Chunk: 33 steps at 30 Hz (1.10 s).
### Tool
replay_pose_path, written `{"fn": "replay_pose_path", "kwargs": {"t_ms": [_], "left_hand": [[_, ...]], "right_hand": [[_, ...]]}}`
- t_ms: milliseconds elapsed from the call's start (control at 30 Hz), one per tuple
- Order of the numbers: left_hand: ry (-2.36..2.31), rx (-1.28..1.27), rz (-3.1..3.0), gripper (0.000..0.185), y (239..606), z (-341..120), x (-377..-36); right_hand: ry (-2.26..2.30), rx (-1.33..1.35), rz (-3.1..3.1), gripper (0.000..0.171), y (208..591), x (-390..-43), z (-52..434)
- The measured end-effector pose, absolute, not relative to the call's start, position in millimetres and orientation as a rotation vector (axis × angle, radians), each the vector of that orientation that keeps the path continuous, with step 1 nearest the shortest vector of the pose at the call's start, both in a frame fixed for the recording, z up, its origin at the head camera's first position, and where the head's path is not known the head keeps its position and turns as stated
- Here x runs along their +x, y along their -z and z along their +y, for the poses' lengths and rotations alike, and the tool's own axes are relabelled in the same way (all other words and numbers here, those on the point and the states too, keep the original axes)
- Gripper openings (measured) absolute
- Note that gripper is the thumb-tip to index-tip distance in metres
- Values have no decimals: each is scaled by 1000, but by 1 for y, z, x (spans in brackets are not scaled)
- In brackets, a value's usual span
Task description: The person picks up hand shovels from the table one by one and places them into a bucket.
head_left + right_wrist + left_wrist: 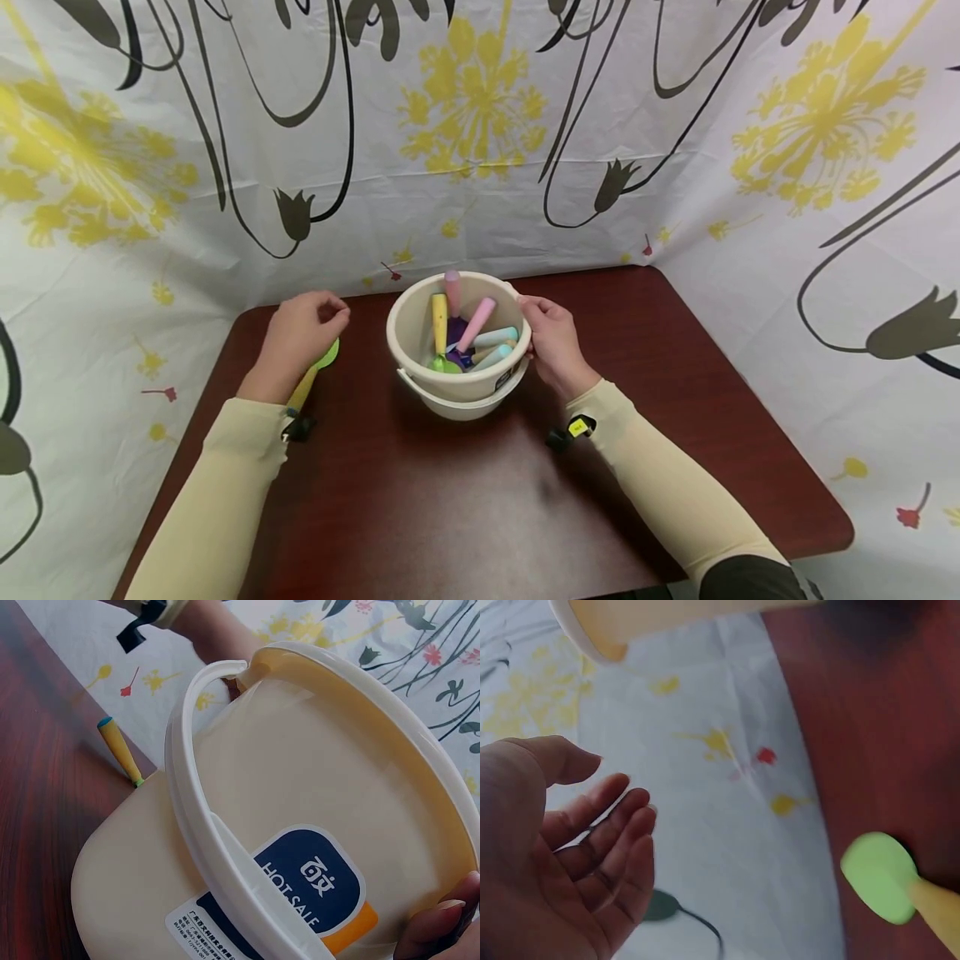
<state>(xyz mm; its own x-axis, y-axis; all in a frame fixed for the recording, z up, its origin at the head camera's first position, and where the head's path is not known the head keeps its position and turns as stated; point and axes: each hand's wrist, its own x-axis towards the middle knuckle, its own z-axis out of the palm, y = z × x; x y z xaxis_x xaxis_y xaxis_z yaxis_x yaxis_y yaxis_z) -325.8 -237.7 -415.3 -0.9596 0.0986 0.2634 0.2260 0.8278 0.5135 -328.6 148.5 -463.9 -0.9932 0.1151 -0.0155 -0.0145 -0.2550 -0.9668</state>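
Note:
A cream bucket [457, 387] stands on the table in the head view, its white handle [196, 795] hanging down against the wall. Several tools poke out of it, among them a yellow handle [439, 323], pink handles [477, 323] and light-blue handles [495, 337]. My right hand [553, 343] pinches the bucket's right rim; its fingertips [442, 919] show in the right wrist view. To the bucket's left, my left hand [296, 337] hovers with loosely curled, empty fingers. Below it lies a yellow-handled tool with a flat, rounded green head [879, 877], its exact kind unclear.
The dark red-brown table [450, 517] has rounded corners. A white patterned sheet [480, 217] hangs behind it and along both sides. On the bucket's wall is a dark blue "HOT SALE" label [315, 877].

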Motion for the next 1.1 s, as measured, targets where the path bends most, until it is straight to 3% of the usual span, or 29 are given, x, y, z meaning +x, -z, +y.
{"fn": "replay_pose_path", "kwargs": {"t_ms": [333, 667, 1100], "left_hand": [[796, 28, -2951, 43, 467, -292, -302], [750, 151, -3102, 61, 499, -309, -289], [768, 198, -3184, 57, 510, -314, -282]], "right_hand": [[-2409, -134, -1879, 28, 464, -328, 149], [-2419, -130, -1865, 32, 463, -328, 148], [-2418, -118, -1855, 28, 464, -329, 148]]}}
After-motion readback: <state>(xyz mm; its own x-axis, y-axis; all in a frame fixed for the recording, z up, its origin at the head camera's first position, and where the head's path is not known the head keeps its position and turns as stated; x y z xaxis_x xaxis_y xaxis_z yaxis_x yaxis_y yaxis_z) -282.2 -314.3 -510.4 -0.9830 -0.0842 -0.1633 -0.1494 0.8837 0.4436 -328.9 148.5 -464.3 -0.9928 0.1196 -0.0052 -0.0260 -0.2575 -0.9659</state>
